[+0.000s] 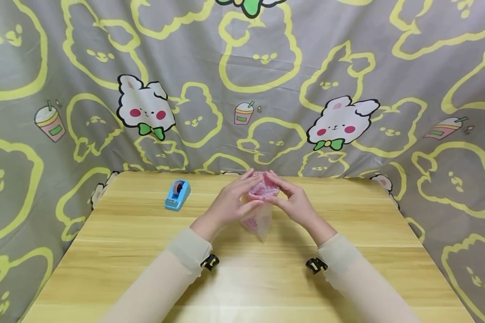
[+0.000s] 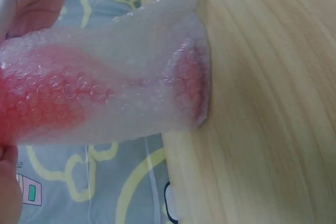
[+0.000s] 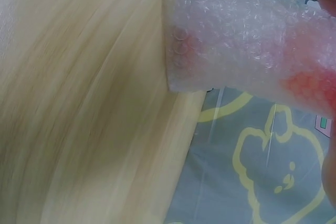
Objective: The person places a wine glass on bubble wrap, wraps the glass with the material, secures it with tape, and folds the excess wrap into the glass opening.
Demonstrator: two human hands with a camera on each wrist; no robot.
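Observation:
A sheet of clear bubble wrap (image 1: 262, 224) is rolled around a pinkish-red goblet-shaped object (image 2: 58, 98), standing upright on the table. Through the plastic, the wrist views show a wide upper part, a narrower middle and a flat base; its exact kind is blurred by the bubbles. At the upper end, my left hand (image 1: 231, 201) holds the wrap from the left, thumb in front and fingers behind. From the right, my right hand (image 1: 296, 202) holds the same rim between thumb and fingers. In the right wrist view, the bubble wrap (image 3: 226, 40) reaches down to the tabletop.
A blue tape dispenser (image 1: 178, 196) with a roll of tape stands to the left, towards the back of the wooden table (image 1: 125, 251). Behind the table hangs a grey curtain (image 1: 202, 58) with yellow cartoon outlines. Black devices sit at both sleeve cuffs.

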